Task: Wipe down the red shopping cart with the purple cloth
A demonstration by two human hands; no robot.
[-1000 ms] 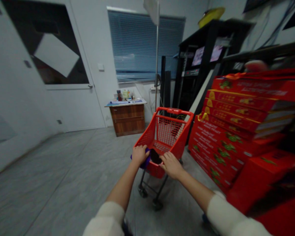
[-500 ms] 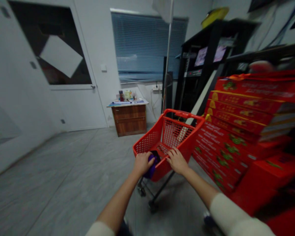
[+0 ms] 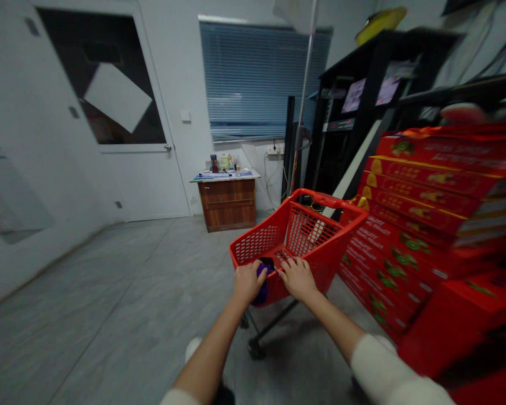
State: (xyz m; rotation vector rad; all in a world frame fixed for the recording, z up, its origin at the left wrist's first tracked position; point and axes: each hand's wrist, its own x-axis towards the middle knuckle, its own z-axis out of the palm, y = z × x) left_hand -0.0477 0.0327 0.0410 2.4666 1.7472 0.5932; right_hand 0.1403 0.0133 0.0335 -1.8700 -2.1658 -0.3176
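the grey floor (image 3: pixel 109 292) spreads from seven to eleven o'clock; the stack of red boxes (image 3: pixel 413 242) fills three o'clock. the red shopping cart (image 3: pixel 329 261) stands at one o'clock, handle end away from me. i judge it light and stiff, a bit slick, apt to roll and swing; the near rim suits a two-sided hold. my left hand (image 3: pixel 248 279) is closed on that rim at the basket's eight o'clock, with the purple cloth (image 3: pixel 261 288) under its thumb. my right hand (image 3: pixel 298 277) is curled over the rim at six o'clock. the cloth looks soft and limp, best pinched by a fold.
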